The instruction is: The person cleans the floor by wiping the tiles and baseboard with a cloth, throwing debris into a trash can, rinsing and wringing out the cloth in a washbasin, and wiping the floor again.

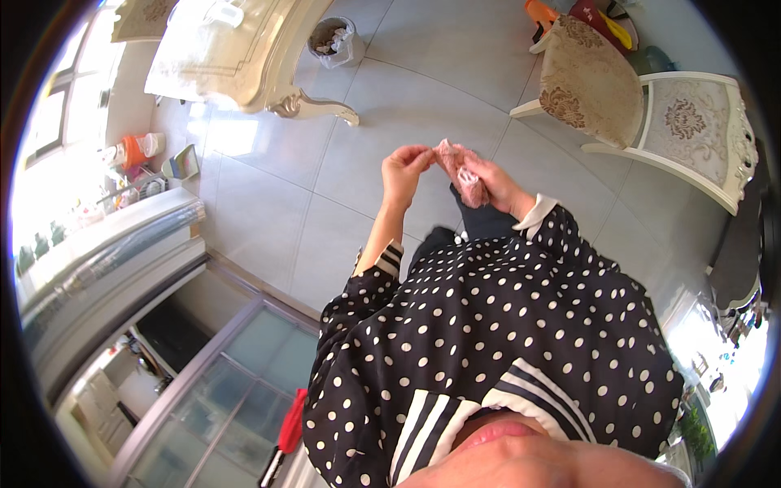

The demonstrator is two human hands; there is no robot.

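Both of my hands are on a crumpled pink fluffy cloth (473, 194) held in front of my body, above the tiled floor. My left hand (404, 168) pinches its left corner between thumb and fingertips. On the other side, my right hand (497, 183) grips the bunched cloth, with the thumb lying over it. A pale patch shows near the right thumb, and the cloth's upper tip looks whitish. Part of the cloth is hidden behind the right fingers.
A cream carved table (244, 67) stands ahead on the left, beside a lined waste bin (334, 43) with rubbish inside. To the right is an upholstered chair (592, 85). A glazed sliding door (244, 390) is at lower left. A dustpan (182, 163) lies near the window.
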